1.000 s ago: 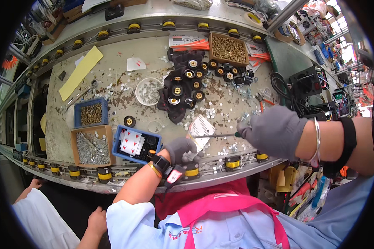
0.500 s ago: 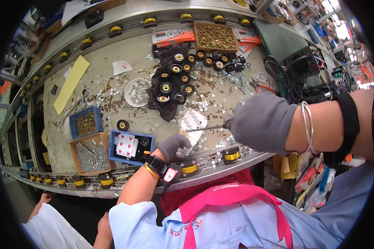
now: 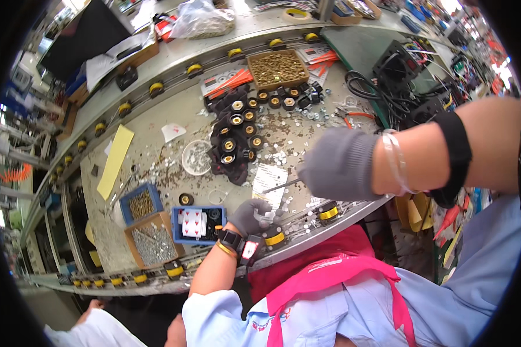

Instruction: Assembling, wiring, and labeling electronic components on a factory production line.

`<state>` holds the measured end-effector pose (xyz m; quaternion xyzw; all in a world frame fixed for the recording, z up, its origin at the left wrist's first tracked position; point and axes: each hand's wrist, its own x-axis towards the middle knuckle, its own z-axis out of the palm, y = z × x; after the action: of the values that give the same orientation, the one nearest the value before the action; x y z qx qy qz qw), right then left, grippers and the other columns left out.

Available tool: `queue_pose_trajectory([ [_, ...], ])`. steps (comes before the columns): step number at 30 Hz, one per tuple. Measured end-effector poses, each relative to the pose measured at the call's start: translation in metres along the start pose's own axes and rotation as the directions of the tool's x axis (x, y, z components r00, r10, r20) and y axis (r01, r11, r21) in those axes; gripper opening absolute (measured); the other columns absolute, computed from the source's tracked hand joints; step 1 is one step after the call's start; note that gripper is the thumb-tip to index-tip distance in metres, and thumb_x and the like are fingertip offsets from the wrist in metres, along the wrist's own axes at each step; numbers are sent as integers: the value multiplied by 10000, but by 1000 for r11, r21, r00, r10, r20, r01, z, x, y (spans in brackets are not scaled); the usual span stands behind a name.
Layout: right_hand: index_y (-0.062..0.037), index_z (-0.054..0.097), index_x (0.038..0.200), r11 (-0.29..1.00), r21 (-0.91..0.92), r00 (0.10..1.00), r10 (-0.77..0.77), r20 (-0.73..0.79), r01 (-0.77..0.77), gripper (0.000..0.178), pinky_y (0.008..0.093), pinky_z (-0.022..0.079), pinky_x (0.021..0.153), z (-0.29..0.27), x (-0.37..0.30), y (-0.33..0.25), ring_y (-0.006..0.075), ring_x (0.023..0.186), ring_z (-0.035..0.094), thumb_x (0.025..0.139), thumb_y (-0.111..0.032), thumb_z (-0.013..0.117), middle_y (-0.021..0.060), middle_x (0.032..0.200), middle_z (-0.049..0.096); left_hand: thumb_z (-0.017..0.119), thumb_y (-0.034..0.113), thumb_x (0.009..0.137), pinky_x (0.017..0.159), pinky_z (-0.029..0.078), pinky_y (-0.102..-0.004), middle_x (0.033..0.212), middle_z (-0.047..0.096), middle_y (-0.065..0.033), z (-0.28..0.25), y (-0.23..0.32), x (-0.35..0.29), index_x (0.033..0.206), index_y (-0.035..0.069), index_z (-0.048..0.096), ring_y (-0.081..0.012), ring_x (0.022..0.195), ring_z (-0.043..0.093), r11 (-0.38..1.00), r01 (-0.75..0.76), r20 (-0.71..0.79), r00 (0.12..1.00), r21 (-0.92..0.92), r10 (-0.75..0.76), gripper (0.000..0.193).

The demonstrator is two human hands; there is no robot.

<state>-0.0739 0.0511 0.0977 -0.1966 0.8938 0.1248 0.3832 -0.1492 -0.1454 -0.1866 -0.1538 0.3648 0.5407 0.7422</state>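
My right hand (image 3: 338, 165), in a grey glove, is closed around a screwdriver whose thin metal shaft (image 3: 283, 185) points left. Its handle is hidden in the fist. Under the shaft lies a white printed sheet (image 3: 270, 174) dotted with dark marks. My gloved left hand (image 3: 249, 216) is closed at the table's near edge, with its fingertips around a small pale piece that I cannot make out. Just left of it stands a blue bin (image 3: 182, 239) holding white cards with red marks and black parts. Black round knobs with brass centres (image 3: 228, 144) lie on a dark cloth (image 3: 231, 173).
A cardboard tray of brass parts (image 3: 278, 69) stands at the back. Front left are a box of silver screws (image 3: 153, 244) and a blue bin of brass pieces (image 3: 140, 204). A round white dish (image 3: 197, 157) sits mid-table. Rollers (image 3: 275, 238) line the near edge. Another person's arm (image 3: 92, 309) shows lower left.
The whole view has shifted, showing more of the back left. Both hands remain near the white sheet, the screwdriver still in my right fist and its tip still over the sheet.
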Motion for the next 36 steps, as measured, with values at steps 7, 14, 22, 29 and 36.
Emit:
queue_pose_trajectory([
  [7, -113, 567, 1231, 915, 291, 936, 328, -129, -280, 442, 444, 534, 730, 6, -46, 4, 375, 836, 663, 798, -177, 631, 153, 887, 667, 558, 134, 807, 805, 559, -495, 999, 632, -211, 13, 2, -13, 935, -22, 583, -338, 873, 655, 982, -33, 277, 957, -185, 84, 203],
  [14, -90, 526, 1210, 981, 102, 985, 159, 66, -165, 340, 465, 508, 658, 7, -35, 9, 367, 715, 643, 940, -294, 487, 167, 796, 618, 602, 142, 789, 583, 529, -374, 835, 639, -139, 17, 6, -9, 966, 58, 585, -249, 641, 622, 995, -6, 23, 1000, 96, 4, 197],
  [22, 34, 608, 1000, 926, 174, 929, 296, 221, -336, 384, 484, 518, 653, -7, -8, -2, 376, 726, 660, 985, -284, 393, 208, 764, 646, 572, 117, 789, 406, 487, -276, 736, 626, -85, 18, 1, 0, 992, 27, 568, -169, 536, 608, 979, 38, -57, 998, 202, -27, 223],
  [29, -50, 638, 1061, 918, 355, 977, 123, 173, -178, 298, 483, 508, 691, -24, 16, 17, 378, 748, 643, 905, -256, 490, 183, 767, 638, 528, 133, 811, 455, 526, -328, 707, 631, -120, 21, -1, -13, 871, 37, 599, -242, 574, 660, 972, 5, -106, 994, 235, 20, 133],
  [36, 36, 676, 833, 881, 296, 926, 323, 195, -370, 578, 477, 533, 706, -13, 19, -11, 394, 735, 669, 988, -409, 341, 230, 727, 647, 588, 118, 752, 365, 455, -309, 776, 604, -127, 30, 6, -20, 954, 8, 523, -213, 562, 619, 959, -4, -38, 999, 285, 16, 238],
])
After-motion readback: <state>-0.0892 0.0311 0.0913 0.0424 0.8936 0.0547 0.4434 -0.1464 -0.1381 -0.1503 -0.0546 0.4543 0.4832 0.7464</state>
